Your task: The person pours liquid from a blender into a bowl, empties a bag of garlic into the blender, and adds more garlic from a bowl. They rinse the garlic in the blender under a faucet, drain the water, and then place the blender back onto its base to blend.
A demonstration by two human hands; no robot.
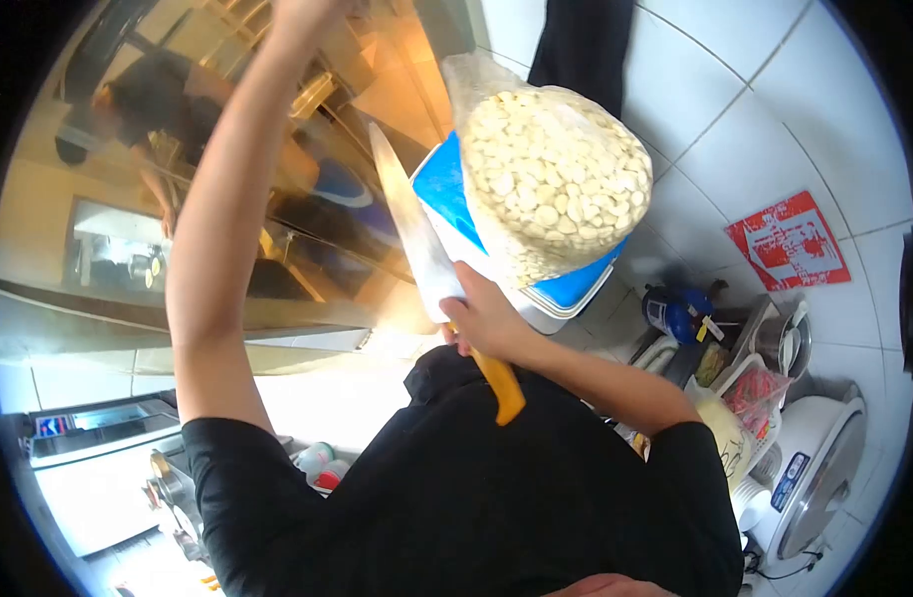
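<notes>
My right hand (pixel 488 316) is closed around a large knife, near where the blade meets its yellow handle (pixel 502 390). The long blade (pixel 408 219) points up and away from my body, in front of a shiny metal surface. Raised along that surface, my left arm ends at the top edge of the view, where my left hand (pixel 322 8) is mostly cut off and its fingers do not show clearly. Beyond the knife, a clear plastic bag of pale peeled cloves, apparently garlic (pixel 561 174), rests on a white container with a blue lid (pixel 446 189).
The shiny metal surface (pixel 307 214) reflects a person and the room. At right stand a large white cooker (pixel 810 478), a metal pot (pixel 783 343) and bagged food (pixel 755 393). A red-and-white sign (pixel 790 241) hangs on the tiled wall (pixel 715 50).
</notes>
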